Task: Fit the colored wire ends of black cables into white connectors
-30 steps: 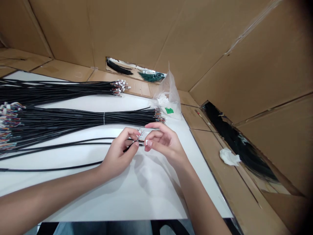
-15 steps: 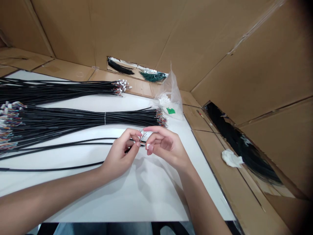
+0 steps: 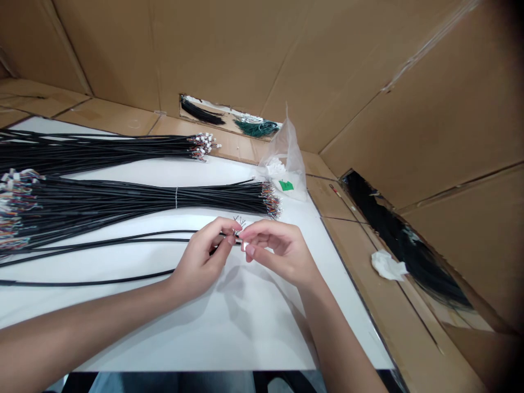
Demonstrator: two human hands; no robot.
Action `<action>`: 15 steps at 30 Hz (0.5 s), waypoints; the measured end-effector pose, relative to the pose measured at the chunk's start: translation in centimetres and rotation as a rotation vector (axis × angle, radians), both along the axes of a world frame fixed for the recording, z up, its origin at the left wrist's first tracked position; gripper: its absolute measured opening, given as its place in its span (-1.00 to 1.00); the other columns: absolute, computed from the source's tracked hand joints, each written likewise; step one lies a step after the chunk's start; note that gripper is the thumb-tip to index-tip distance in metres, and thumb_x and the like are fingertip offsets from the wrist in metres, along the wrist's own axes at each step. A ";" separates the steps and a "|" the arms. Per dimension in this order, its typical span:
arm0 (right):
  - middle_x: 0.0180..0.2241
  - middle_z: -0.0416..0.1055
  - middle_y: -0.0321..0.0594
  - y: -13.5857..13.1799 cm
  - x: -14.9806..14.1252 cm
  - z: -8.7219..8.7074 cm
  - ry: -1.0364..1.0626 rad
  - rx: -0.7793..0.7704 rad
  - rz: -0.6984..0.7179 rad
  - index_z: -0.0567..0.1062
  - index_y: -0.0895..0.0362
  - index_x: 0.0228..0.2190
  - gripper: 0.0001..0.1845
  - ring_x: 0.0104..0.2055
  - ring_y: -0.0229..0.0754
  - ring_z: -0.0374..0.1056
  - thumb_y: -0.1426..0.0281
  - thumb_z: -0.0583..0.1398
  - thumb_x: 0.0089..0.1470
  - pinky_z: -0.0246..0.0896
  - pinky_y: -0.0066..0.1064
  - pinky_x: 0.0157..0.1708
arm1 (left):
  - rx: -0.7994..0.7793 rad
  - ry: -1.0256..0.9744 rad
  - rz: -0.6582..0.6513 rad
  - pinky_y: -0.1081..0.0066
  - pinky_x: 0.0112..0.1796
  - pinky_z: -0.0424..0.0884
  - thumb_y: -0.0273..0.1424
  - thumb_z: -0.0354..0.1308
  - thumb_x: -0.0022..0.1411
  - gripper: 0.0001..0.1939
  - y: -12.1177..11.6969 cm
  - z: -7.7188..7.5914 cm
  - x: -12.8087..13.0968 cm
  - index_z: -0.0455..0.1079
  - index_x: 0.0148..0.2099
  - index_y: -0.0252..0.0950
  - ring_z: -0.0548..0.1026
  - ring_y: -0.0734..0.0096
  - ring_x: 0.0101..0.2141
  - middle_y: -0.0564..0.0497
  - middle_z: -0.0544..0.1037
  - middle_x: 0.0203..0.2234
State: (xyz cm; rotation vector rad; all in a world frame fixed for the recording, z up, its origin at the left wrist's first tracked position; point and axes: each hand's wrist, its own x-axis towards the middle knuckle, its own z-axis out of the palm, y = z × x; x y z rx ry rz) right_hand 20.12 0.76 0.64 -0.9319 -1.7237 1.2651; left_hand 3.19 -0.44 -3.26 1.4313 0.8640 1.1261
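Note:
My left hand (image 3: 200, 256) is shut on a black cable (image 3: 123, 237) near its end, and fine stripped wires (image 3: 238, 225) fan out above my fingers. My right hand (image 3: 278, 251) meets those wires from the right. Its thumb and fingers pinch a small white connector (image 3: 244, 246), mostly hidden by my fingertips. More black cable trails left across the white table (image 3: 204, 327). Just above my hands lies a large bundle of black cables (image 3: 123, 199), tied at the middle, with coloured wire ends at both sides.
A second black cable bundle (image 3: 102, 147) with white connectors lies farther back. A clear plastic bag (image 3: 284, 164) stands at the table's back right corner. Cardboard walls (image 3: 368, 98) surround the table. Black wires (image 3: 401, 234) fill a right-hand slot, near a white tissue (image 3: 387, 266).
My hands have drawn closer together, and my right hand has turned and lowered toward the wire ends. The cables on the table have not visibly moved.

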 end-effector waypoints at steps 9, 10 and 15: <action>-0.49 0.46 -0.26 0.1 0.0 -0.1 0.027 -0.036 -0.035 0.55 0.15 -0.41 -0.92 -0.53 -0.30 0.37 0.49 0.30 -0.06 0.34 -0.44 -0.50 | -0.028 -0.006 -0.017 0.51 -0.56 0.11 -0.40 -0.06 0.33 -0.94 -0.1 0.0 -0.2 0.22 -0.21 -0.24 0.19 0.59 -0.61 0.16 0.24 -0.57; -0.49 0.46 -0.27 0.1 0.0 -0.1 0.042 -0.060 -0.048 0.55 0.15 -0.40 -0.91 -0.54 -0.30 0.37 0.48 0.30 -0.06 0.34 -0.44 -0.51 | -0.030 -0.014 -0.024 0.51 -0.55 0.13 -0.39 -0.07 0.34 -0.91 -0.1 -0.1 -0.3 0.23 -0.21 -0.24 0.21 0.58 -0.60 0.16 0.25 -0.57; -0.52 0.46 -0.29 0.3 0.0 0.1 0.104 -0.166 -0.153 0.53 0.16 -0.43 -0.91 -0.56 -0.31 0.38 0.45 0.32 -0.10 0.33 -0.45 -0.51 | -0.043 -0.046 -0.045 0.50 -0.54 0.18 -0.28 -0.11 0.37 -0.81 -0.2 -0.3 -0.3 0.26 -0.18 -0.25 0.25 0.56 -0.58 0.14 0.27 -0.56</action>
